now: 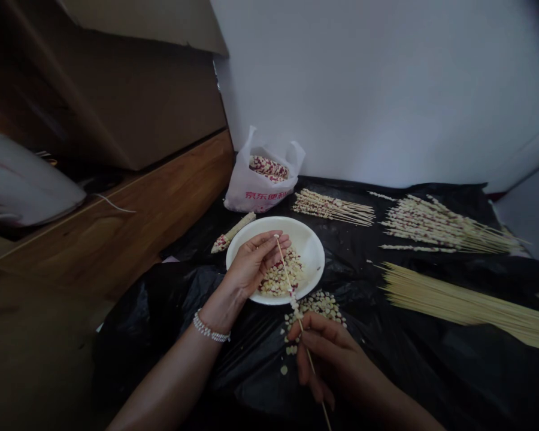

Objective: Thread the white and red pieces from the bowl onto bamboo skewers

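My right hand (326, 353) grips a thin bamboo skewer (284, 263) that slants up and away to the left. Pale and dark red corn kernels (294, 302) are threaded along its middle, just above my right fingers. My left hand (256, 257), with a beaded bracelet on the wrist, is over the white bowl (312, 281). Its thumb and fingers close on a whitish kernel (276, 236) at the skewer's upper tip. Beneath that hand, the bowl holds many loose cream and red kernels (281, 278). More kernels (323, 305) lie on black plastic beside the bowl.
A partly stripped corn cob (233, 232) lies left of the bowl. Behind it stands a white plastic bag (260, 191) of speckled corn. Loaded skewers (335, 206) and a larger pile (444, 227) lie right, above bare skewers (467, 305). A cardboard box (153, 96) stands left.
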A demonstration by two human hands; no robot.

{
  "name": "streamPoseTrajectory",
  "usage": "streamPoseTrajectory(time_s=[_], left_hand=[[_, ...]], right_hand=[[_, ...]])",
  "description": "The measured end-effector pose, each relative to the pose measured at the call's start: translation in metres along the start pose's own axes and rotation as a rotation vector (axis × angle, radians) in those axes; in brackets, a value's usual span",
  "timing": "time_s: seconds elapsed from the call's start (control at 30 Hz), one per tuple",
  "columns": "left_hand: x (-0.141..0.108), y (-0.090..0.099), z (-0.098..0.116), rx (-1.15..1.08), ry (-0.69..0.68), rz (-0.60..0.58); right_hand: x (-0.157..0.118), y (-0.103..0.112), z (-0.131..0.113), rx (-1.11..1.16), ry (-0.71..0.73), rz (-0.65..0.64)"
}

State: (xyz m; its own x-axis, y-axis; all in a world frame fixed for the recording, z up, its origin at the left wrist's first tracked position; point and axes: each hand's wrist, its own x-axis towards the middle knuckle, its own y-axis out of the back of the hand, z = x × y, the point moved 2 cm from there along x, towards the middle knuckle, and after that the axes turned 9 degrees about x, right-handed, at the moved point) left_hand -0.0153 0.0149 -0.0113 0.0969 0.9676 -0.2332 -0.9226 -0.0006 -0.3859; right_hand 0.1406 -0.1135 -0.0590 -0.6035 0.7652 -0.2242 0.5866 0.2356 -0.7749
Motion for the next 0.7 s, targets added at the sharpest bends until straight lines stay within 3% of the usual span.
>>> streamPoseTrajectory(time_s=[0.43, 0.57, 0.7], left_hand=[[-0.002, -0.002, -0.005, 0.129, -0.151, 0.049], [-0.003, -0.004, -0.002, 0.073, -0.111, 0.032], [-0.004, -0.004, 0.002, -0.053, 0.052, 0.005]], right_hand=[[0.001, -0.005, 0.001, 0.097, 0.003, -0.054], [0.001, -0.004, -0.004, -0.067, 0.054, 0.035], [0.001, -0.005, -0.01, -0.204, 0.078, 0.11]])
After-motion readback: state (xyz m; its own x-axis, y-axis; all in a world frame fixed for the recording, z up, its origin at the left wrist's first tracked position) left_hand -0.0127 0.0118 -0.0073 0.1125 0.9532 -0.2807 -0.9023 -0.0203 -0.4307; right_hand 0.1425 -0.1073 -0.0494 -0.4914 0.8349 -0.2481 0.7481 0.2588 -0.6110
